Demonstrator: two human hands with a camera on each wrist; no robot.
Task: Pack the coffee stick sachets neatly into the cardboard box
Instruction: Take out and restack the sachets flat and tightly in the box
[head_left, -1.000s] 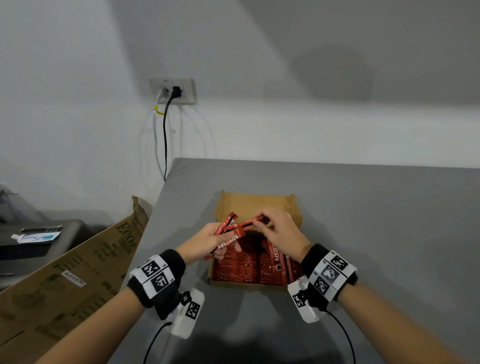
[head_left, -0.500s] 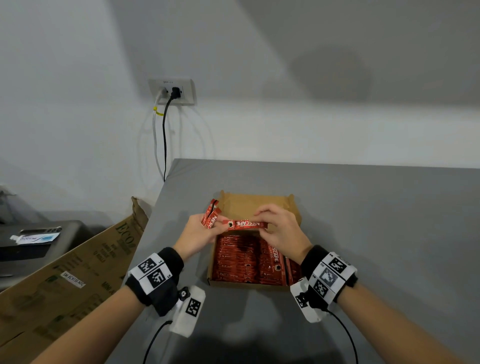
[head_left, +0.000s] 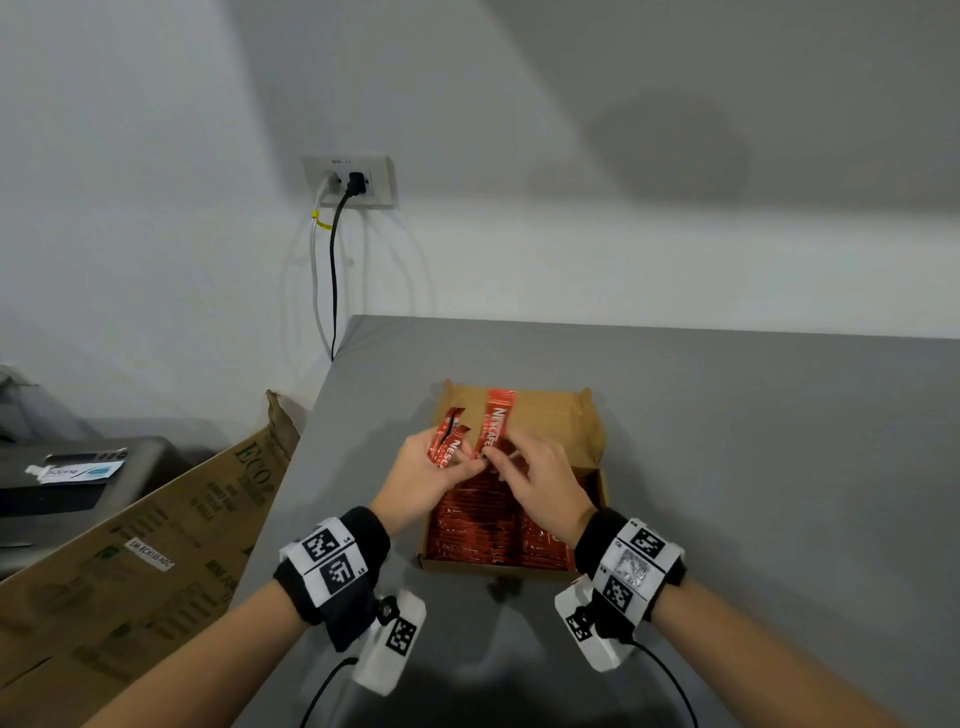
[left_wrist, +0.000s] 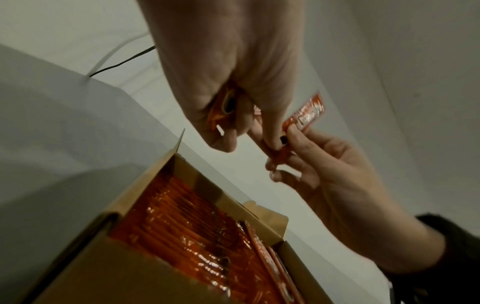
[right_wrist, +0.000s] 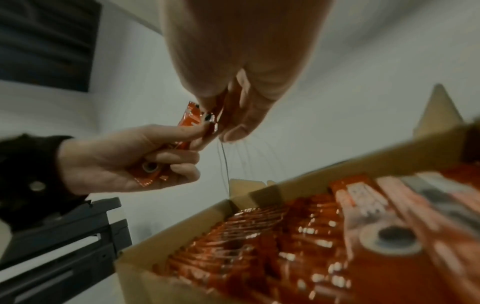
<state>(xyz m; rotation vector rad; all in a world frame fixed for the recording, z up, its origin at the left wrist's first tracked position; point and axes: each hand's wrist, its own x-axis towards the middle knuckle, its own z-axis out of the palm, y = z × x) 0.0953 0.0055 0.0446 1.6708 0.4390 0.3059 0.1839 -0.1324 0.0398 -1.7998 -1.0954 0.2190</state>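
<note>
both hands over the box (head_left: 582, 415), above its far half. left hand (head_left: 421, 480) curls round a few sachets (head_left: 448, 441), fanned upward; its thumb and forefinger also pinch the lower end of a single sachet (head_left: 496, 423). right hand (head_left: 540, 486) pinches that same lower end between thumb and forefinger, other fingers loosely curled (left wrist view shows this best). the single sachet stands nearly upright over the back flap.

box sits on the grey table (head_left: 753, 467), already mostly full: red sachets packed on edge in rows, a few lying flat along the right side.

risks, as judged: the bundle is splayed, so one could slip from the left grip during the handover and drop crosswise onto the rows. pushing the single sachet into tight rows could buckle it or tip neighbours.

room: side walls low, back flap up, front edge near the wrists. open table to the right; left table edge is close, with a big carton (head_left: 156, 545) beyond it.
</note>
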